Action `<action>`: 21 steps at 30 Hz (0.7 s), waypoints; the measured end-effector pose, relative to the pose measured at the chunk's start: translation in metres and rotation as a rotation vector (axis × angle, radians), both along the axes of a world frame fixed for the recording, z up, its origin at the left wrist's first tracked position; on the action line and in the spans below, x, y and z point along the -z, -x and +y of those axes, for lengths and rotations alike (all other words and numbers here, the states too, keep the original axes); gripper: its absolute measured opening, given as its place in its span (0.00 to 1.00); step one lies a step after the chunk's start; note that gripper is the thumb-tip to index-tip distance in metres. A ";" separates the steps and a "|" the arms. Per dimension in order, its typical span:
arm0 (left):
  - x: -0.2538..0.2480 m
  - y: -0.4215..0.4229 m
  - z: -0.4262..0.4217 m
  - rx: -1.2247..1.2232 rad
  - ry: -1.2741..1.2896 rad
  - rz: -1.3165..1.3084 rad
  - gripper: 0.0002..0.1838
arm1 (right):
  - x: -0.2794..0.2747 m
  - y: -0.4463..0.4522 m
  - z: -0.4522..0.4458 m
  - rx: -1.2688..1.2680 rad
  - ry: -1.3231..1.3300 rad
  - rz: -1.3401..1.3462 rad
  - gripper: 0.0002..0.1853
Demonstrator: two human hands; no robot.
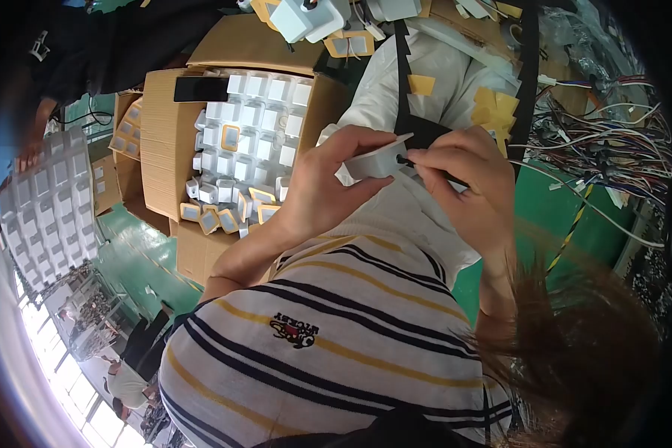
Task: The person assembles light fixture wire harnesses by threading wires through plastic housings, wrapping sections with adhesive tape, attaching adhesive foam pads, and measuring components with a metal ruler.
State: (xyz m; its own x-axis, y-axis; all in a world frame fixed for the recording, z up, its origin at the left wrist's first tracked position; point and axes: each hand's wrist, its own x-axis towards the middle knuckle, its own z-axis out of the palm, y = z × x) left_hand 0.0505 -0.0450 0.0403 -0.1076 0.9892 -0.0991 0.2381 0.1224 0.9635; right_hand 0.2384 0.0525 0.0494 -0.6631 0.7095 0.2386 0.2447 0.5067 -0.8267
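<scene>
In the head view, my left hand [317,183] grips a small white plastic housing [377,160] between thumb and fingers, above my lap. My right hand [467,175] is closed in a pinch at the housing's right side. Its fingertips hold a small black piece [403,160], like a grommet or cable end, at the housing wall. Whether that piece sits inside a hole cannot be seen. A pale cable [549,175] runs off to the right of my right hand.
At left, an open cardboard box [164,142] contains rows of white housings [254,112] and several yellow-framed pieces [210,219]. Another person's hand [30,157] touches a white moulded tray [52,201]. Bundled wires [605,142] lie at right. More white housings [306,19] lie at the top.
</scene>
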 end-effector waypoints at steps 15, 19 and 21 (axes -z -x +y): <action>0.014 -0.012 -0.003 0.114 -0.360 0.506 0.23 | -0.017 -0.001 0.004 -0.226 -0.083 -0.400 0.03; 0.021 -0.014 -0.003 0.131 -0.435 0.616 0.22 | -0.009 0.003 -0.001 -0.190 -0.056 -0.397 0.05; 0.019 -0.015 -0.003 0.095 -0.294 0.499 0.23 | 0.003 -0.001 -0.001 -0.154 -0.022 -0.314 0.07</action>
